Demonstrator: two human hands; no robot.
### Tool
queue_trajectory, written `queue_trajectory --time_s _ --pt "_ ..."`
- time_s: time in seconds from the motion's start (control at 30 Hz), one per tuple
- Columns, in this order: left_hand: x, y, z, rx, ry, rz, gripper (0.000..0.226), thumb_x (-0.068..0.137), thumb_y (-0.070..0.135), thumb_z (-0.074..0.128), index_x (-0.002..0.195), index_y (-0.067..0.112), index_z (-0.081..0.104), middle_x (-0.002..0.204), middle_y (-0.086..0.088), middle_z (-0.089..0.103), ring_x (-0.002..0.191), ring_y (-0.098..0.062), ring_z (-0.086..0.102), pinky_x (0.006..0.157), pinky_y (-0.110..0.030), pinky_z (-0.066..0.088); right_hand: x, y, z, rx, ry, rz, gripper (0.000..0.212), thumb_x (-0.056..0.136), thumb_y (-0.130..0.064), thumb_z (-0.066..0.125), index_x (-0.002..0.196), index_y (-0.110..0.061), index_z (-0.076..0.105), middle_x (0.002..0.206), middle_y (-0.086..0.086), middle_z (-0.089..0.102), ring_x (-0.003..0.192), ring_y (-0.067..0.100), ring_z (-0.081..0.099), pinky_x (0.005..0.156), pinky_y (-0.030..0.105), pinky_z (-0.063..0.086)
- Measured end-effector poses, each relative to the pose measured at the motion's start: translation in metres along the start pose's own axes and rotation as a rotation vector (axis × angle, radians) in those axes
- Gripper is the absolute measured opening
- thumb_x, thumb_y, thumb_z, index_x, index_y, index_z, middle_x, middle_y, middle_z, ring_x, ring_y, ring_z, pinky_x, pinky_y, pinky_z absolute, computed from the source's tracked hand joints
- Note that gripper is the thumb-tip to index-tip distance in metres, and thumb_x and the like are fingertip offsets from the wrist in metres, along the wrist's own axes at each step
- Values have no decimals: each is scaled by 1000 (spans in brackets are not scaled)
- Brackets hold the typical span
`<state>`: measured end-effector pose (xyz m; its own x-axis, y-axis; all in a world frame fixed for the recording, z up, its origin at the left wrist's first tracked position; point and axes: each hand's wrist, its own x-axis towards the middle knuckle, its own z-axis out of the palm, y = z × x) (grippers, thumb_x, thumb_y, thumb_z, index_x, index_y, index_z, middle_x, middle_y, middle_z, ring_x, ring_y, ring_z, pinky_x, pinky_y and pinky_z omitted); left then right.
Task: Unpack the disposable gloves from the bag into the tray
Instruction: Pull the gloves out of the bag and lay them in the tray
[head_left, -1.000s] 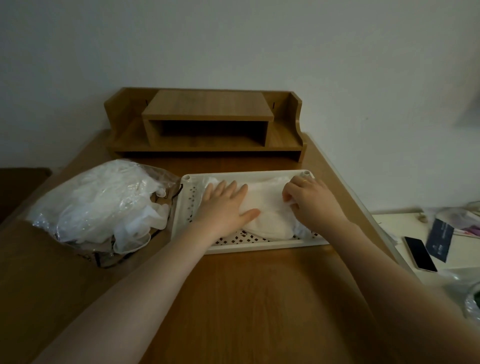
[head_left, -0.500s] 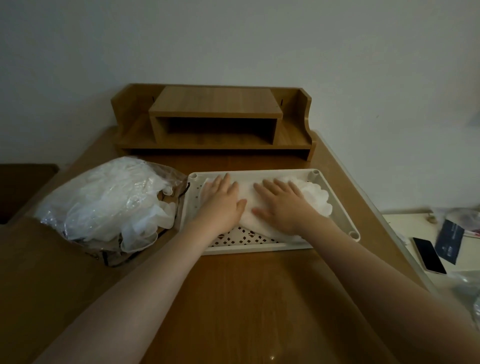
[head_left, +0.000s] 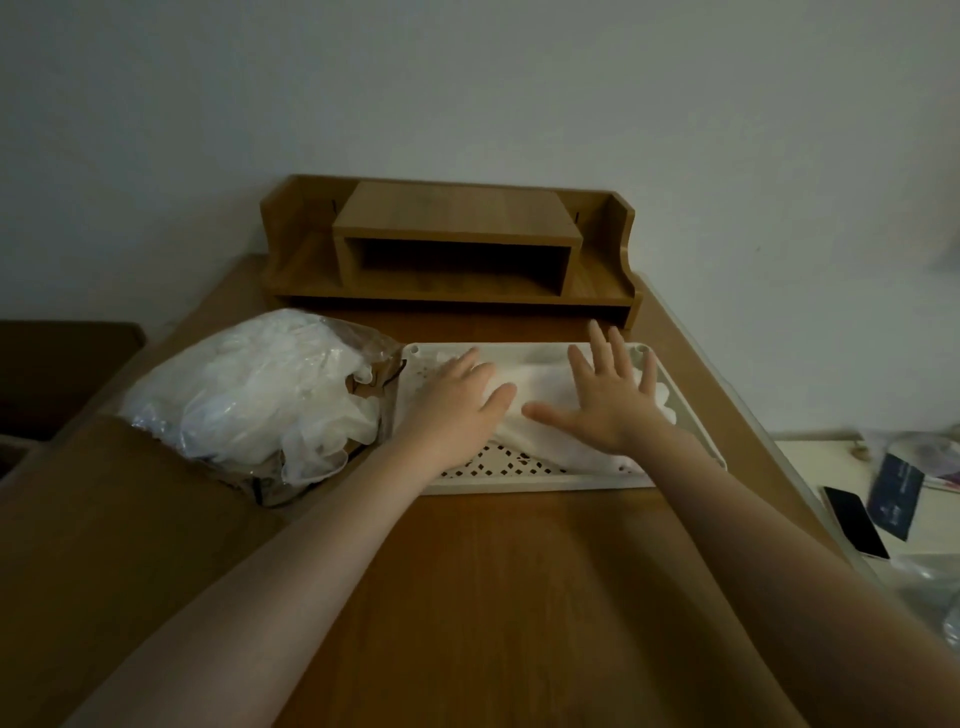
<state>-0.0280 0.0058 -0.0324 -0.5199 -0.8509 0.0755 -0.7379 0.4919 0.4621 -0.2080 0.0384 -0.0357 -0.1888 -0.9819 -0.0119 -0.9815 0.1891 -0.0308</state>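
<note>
Gloves (head_left: 545, 410) in tray (head_left: 519, 480), partly hidden under hands

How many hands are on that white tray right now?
2. The left hand lies flat on the gloves at the left of the tray; the right hand lies spread on them towards the right. None seems hidden.
</note>
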Motion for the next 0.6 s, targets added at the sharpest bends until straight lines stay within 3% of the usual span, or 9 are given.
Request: queue_trajectory --time_s 0.03,0.1,0.17,0.23,0.37,0.47,0.53,0.6 --pt "-7 4 -8 -105 76 65 47 102 37 29 144 17 36 155 3 22 141 -14 22 111 -29 20 -3 -9 -8 22 38 -36 89 84 -75 30 151 -18 15 160 7 -8 147 26 -9 114 51 -7" --pt "-20 2 -22 -220 249 155 34 102 24 35 131 16 50 135 4 48 118 -9 49 93 -15 37 -12 -31 -23 141 105 -129 58 95 -49 42 143 -15 40 157 8 22 139 25 31 112 41 26" --pt "-32 -7 -34 -335 352 146 29 100 22 38 127 18 50 113 6 56 91 -3 58 71 -11 44 -24 -57 -29 301 237 -226 33 97 -28 48 124 -14 59 137 3 49 104 18 58 85 26 47" --pt "-41 -18 -42 -438 428 118 26 100 23 38 123 18 48 99 8 58 76 -3 58 62 -13 47 -35 -84 -29 368 368 -321 22 95 -20 50 109 -13 66 120 1 59 88 17 61 74 24 49" --pt "-51 -41 -59 -610 621 79 16 101 19 36 110 21 49 80 8 55 64 -3 55 58 -15 46 -33 -127 -19 338 484 -568 16 89 -12 54 91 -4 69 98 10 66 80 28 62 74 41 52" --pt "-51 -58 -70 -677 691 9 19 102 20 34 100 21 53 80 6 55 62 -4 53 58 -18 45 -29 -153 -8 299 249 -663 18 93 -10 51 102 -2 64 99 14 65 89 31 60 78 40 50" --pt "-51 -66 -70 -705 697 -22 23 102 19 34 94 22 56 80 6 57 63 -5 54 61 -20 45 -25 -166 2 253 76 -588 26 96 -19 50 118 -7 56 116 13 61 105 29 57 90 41 48" --pt "-51 -74 -66 -725 686 -64 26 101 18 34 90 23 57 80 7 59 66 -5 56 66 -22 47 -20 -173 12 115 34 -492 35 94 -30 52 123 -10 51 125 10 56 117 29 50 106 42 36"
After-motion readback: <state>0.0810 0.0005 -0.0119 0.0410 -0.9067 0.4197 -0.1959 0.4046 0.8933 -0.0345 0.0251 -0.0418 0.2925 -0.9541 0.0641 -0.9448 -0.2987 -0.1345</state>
